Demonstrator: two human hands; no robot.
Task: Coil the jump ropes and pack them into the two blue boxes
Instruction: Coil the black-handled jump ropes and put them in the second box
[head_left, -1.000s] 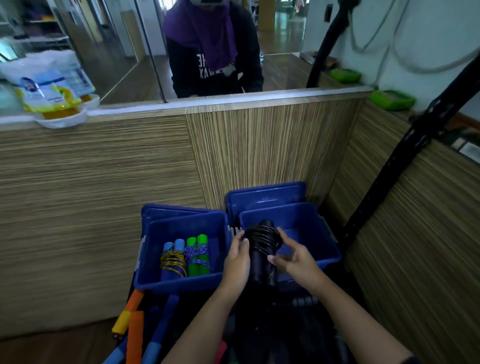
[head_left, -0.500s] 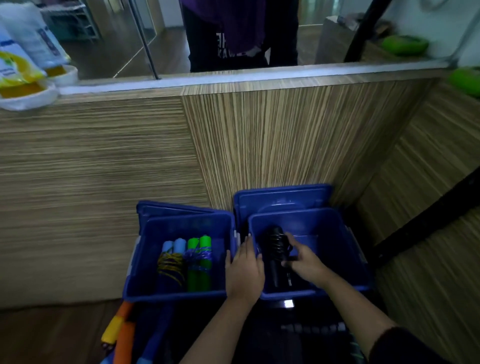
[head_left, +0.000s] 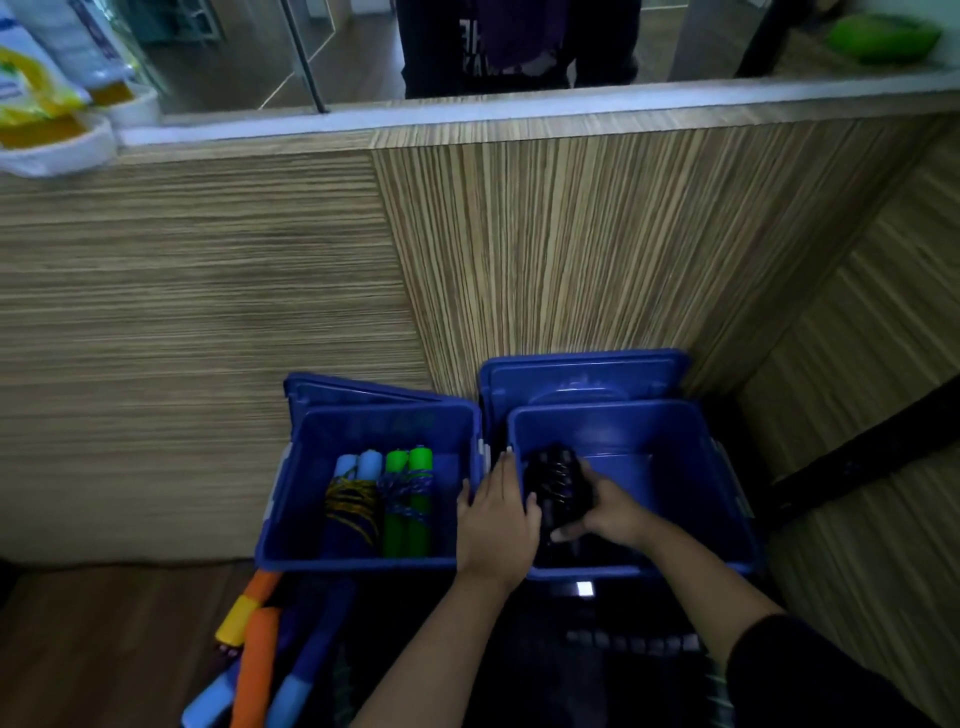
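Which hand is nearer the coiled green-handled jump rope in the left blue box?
Left. The left hand rests on the boxes' adjoining walls, beside the green-handled jump rope; the right hand grips a black rope inside the other box.

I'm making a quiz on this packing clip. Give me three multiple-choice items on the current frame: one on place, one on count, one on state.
1. Where is the black coiled rope?
A. in the right blue box
B. in the left blue box
C. on the floor

2. How many coiled ropes lie in the left blue box?
A. none
B. two
C. five

3. What is the right hand doing?
A. hanging idle
B. gripping the black coiled rope
C. closing a lid

Answers:
1 A, the bundle sits inside that box's walls.
2 B, a light-blue-handled one and a green-handled one.
3 B, its fingers curl round the bundle.
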